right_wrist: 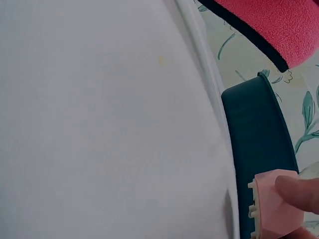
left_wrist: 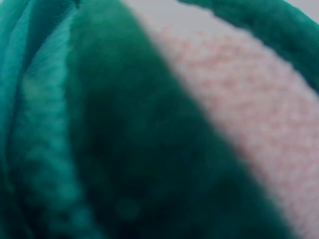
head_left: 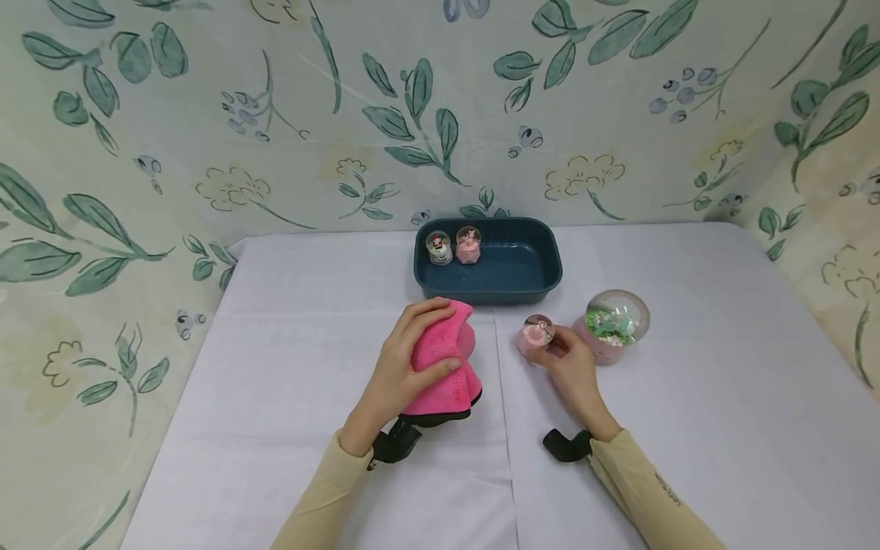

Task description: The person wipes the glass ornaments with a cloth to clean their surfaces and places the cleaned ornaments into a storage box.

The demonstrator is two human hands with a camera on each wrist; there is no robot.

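Note:
My left hand (head_left: pixel 392 374) grips a bright pink cloth (head_left: pixel 443 374) with a black border, thumb on the near side and fingers over the far side. Blurred folds of fabric fill the left wrist view. Between thumb and fingers my right hand (head_left: pixel 574 374) pinches a small snow globe (head_left: pixel 538 331) with a pink base, just right of the cloth. The right wrist view shows the thumb (right_wrist: pixel 295 193) pressed on that faceted base (right_wrist: pixel 274 209). Close behind the right hand stands a larger snow globe (head_left: pixel 617 321) with green decoration inside and a pink base.
A dark teal tray (head_left: pixel 522 263) stands at the back middle of the white-covered table (head_left: pixel 289 344). Inside its left end sit a small snow globe with a white base (head_left: pixel 438 249) and a pink one (head_left: pixel 468 246). Leaf-patterned fabric (head_left: pixel 275 168) hangs behind.

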